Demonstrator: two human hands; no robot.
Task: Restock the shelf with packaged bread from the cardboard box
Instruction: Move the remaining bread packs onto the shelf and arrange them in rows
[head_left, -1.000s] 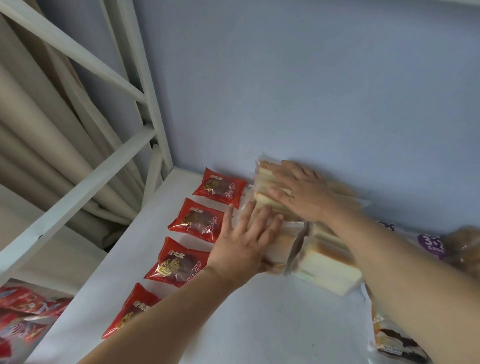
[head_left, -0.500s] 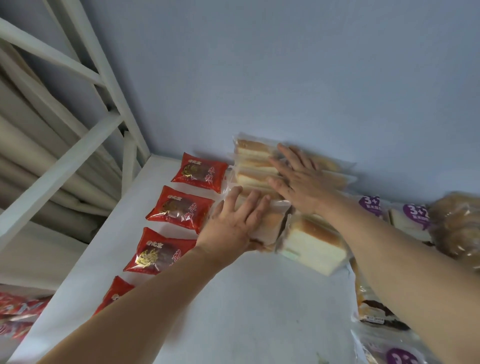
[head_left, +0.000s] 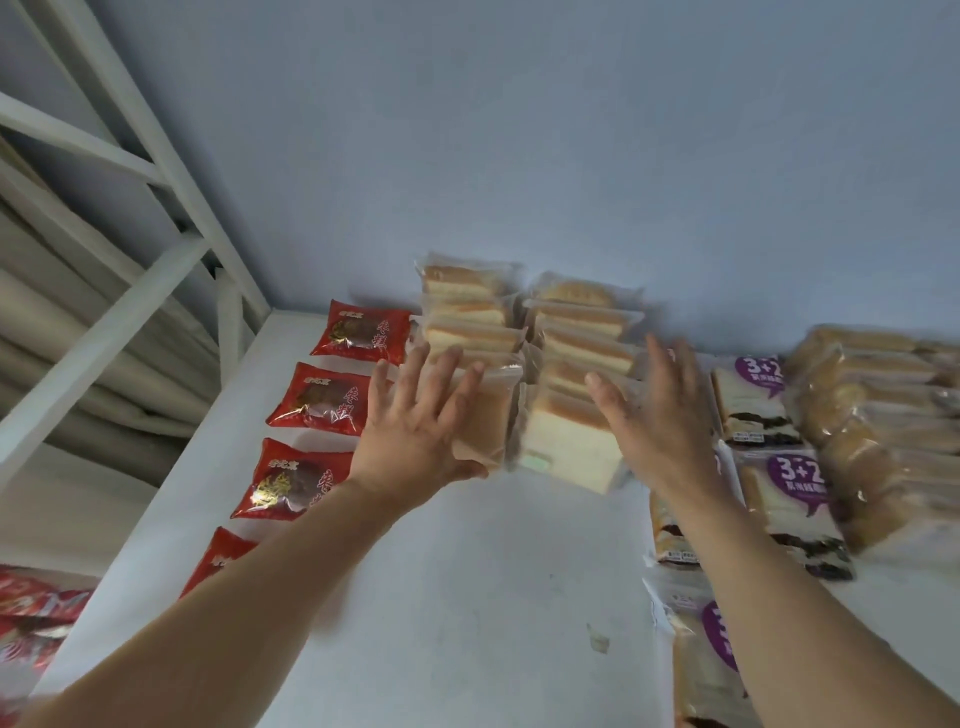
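My left hand (head_left: 415, 431) lies flat, fingers spread, against the front bread pack (head_left: 480, 415) at the shelf's (head_left: 467, 597) back edge. My right hand (head_left: 657, 410) is open, blurred, gripping nothing. Leaning rows could topple forward if I let go.

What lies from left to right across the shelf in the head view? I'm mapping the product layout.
Red snack packets → left hand → clear-wrapped bread stacks → right hand → purple-label packs → bagged buns.

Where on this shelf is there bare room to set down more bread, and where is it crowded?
Free: the wide white shelf patch in front of the clear-wrapped bread stacks, between the red packets and the purple-labelled packs. Crowded: the back wall, the left edge and the right side. Both hands flank the stacks.
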